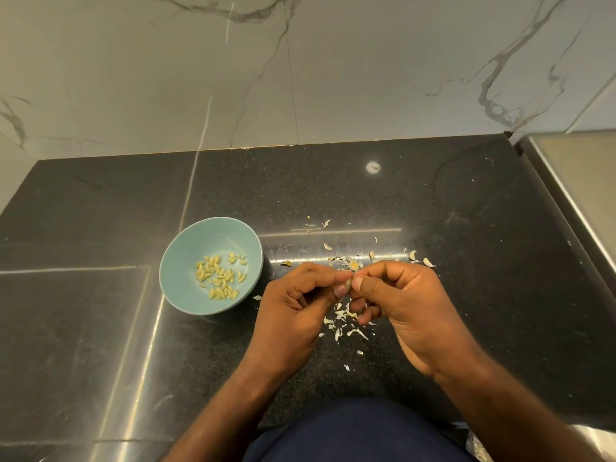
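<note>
Over the black stone counter (466, 211), my left hand (296, 305) and my right hand (396, 301) meet fingertip to fingertip. Together they pinch one small pale seed (348, 282), mostly hidden between thumbs and forefingers. A light blue bowl (186, 251) stands just left of my left hand, holding several peeled yellowish kernels (220, 276). Torn white husk pieces (343, 320) lie scattered under and beyond my hands.
A marble-patterned wall (300, 78) rises behind the counter. A steel surface (576, 181) borders the counter on the right. More husk bits (413, 255) lie to the far right of my hands. My dark blue clothing (360, 431) fills the bottom middle.
</note>
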Demonstrator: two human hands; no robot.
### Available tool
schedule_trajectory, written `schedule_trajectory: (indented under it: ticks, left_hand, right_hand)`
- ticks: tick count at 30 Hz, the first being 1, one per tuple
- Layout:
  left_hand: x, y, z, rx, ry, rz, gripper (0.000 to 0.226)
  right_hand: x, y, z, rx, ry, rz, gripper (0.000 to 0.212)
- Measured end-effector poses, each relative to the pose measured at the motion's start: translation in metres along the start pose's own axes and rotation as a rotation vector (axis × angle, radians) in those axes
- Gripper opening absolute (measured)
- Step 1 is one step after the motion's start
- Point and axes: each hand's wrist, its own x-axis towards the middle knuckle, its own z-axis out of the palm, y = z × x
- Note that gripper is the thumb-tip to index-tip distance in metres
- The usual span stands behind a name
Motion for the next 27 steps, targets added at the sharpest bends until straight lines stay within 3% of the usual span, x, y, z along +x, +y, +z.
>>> schedule_trajectory:
  ticks: [14,23,27]
  left_hand:
    - [-0.004,0.008,0.005,0.034,-0.012,-0.071,0.019]
    - [-0.002,0.012,0.002,-0.435,-0.082,-0.414,0.027]
    - [0.001,0.012,0.001,-0.699,-0.028,-0.543,0.022]
  right_hand:
    - [-0.001,0.005,0.005,-0.171,0.093,-0.110,0.011]
    - [0.001,0.006,0.002,-0.073,0.006,-0.058,0.015]
    - [0.001,0.005,-0.001,0.054,-0.055,0.004,0.013]
